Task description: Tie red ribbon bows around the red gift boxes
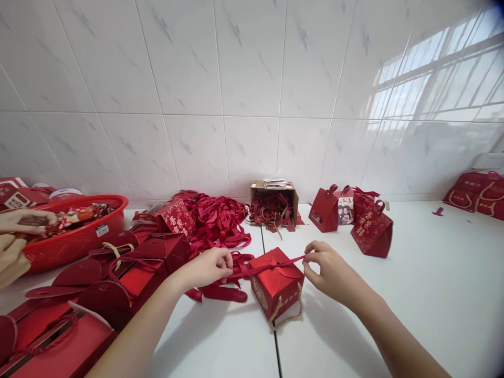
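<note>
A small red gift box with a tan rope handle stands on the white table in front of me. A red ribbon runs across its closed top flaps. My left hand pinches the ribbon's left end beside the box. My right hand pinches the ribbon's right end, just past the box's right corner. Both hands are closed on the ribbon and hold it taut over the box.
A heap of red ribbons lies behind my left hand. Unfolded red boxes crowd the left. A red basket stands far left, with another person's hands at it. A cardboard box and finished boxes stand by the tiled wall.
</note>
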### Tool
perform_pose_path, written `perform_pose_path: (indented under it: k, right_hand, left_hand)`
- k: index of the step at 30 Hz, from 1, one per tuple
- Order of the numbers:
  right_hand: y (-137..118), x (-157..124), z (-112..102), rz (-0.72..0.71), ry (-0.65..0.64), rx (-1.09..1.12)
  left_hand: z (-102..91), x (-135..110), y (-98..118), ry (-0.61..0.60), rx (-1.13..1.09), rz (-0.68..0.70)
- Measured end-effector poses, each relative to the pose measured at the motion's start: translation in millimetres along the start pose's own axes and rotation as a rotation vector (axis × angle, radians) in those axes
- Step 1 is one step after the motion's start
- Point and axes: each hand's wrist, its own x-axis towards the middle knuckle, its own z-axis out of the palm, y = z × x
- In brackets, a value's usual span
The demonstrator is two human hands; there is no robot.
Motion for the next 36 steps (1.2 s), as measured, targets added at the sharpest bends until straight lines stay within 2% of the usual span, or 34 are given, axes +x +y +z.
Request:
perform_pose_path:
  k: [3,4,6,8,11,15,18,20,22,26,30,33,36]
  right_hand:
    - [-2,6,11,0.027,0.184,-0.023]
    - [-3,8,14,0.028,0.255,0.004]
    - [-5,12,17,0.014,0.370,0.104]
    - [-9,13,17,0.019,0.393,0.231]
    - [-14,13,16,0.087,0.299,0.377]
    - [-21,10,18,0.148,0.177,0.515]
    - [-25,11,20,0.169,0.088,0.615]
    - [-28,13,21,0.182,-0.004,0.676]
    - [-31,15,22,0.184,-0.106,0.725]
    - [-37,19,21,0.191,-0.153,0.767]
    - [-40,22,17,0.229,-0.190,0.796]
    - [-40,25,13,0.272,-0.273,0.810]
    - [-36,30,10,0.247,-0.379,0.773]
  left_hand:
    - [2.9,-3,10,-0.353,-0.135,0.082]
    - [5.9,-3,14,-0.432,-0.192,0.111]
    - [12.4,-5,22,-0.478,-0.310,0.141]
    - [18.4,-7,29,-0.408,-0.401,0.149]
    - [26.8,-5,35,-0.243,-0.479,0.149]
    - [43.4,1,39,-0.012,-0.453,0.216]
    - [58.0,3,43,0.183,-0.301,0.352]
    - [65.7,1,45,0.323,-0.115,0.442]
    - [71.1,-1,47,0.416,0.090,0.475]
    - [77.1,-4,46,0.449,0.276,0.494]
    - [77.0,-2,42,0.437,0.187,0.600]
    - [71.4,0,37,0.371,0.098,0.707]
    - [63.7,4,35,0.292,0.042,0.784]
